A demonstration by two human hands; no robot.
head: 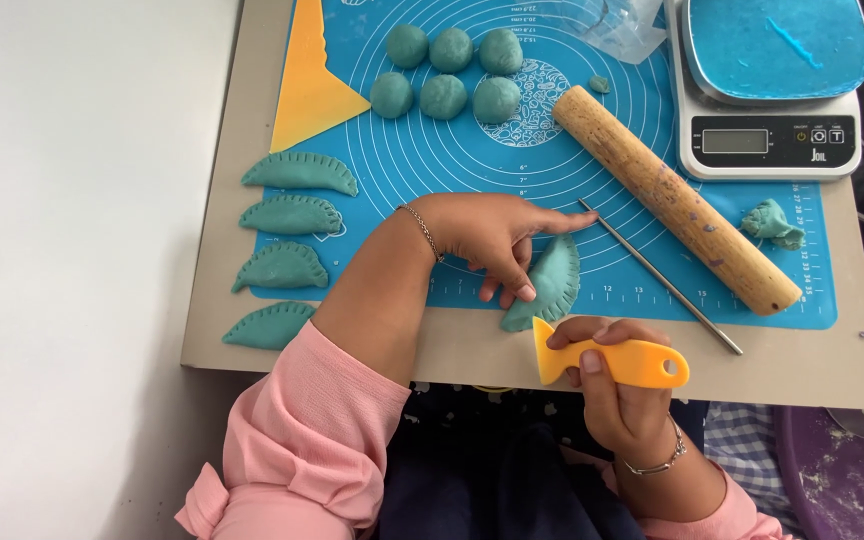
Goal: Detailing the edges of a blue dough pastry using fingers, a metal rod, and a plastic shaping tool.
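Note:
My left hand rests on the blue silicone mat, fingers spread, touching a teal half-moon dough piece with a crimped edge. In my right hand is a small yellow plastic scraper, its blade tip against the lower end of that dough piece. Several finished teal crimped half-moons lie in a column at the mat's left edge. Several teal dough balls sit at the top of the mat.
A wooden rolling pin lies diagonally on the mat, a thin metal rod beside it. A teal dough scrap lies at the right. A kitchen scale with a blue tray stands top right. A yellow triangular scraper lies top left.

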